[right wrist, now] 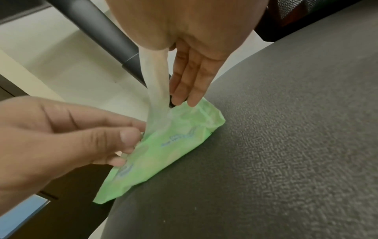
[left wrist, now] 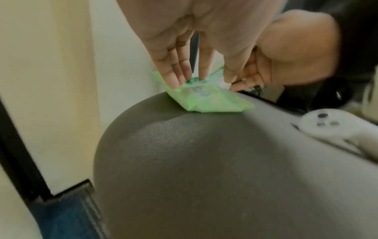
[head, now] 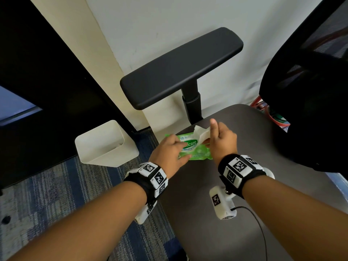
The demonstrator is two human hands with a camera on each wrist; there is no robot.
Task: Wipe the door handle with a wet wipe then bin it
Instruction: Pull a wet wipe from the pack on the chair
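Observation:
A green wet wipe pack [head: 195,150] lies on the near-left part of the grey chair seat [head: 216,213]. My left hand [head: 178,147] presses the pack [left wrist: 208,100] down with straight fingers [left wrist: 174,76]. My right hand [head: 211,137] pinches a white wet wipe [head: 202,133] between thumb and forefinger. In the right wrist view the wipe [right wrist: 157,87] stretches up out of the pack [right wrist: 167,152], and the other fingers [right wrist: 190,76] hang straight beside it. No door handle is in view.
A white bin [head: 105,142] stands on the blue carpet left of the chair, beside a dark door [head: 37,72]. A black armrest [head: 180,68] rises behind the pack, and the black mesh chair back [head: 310,91] is at the right.

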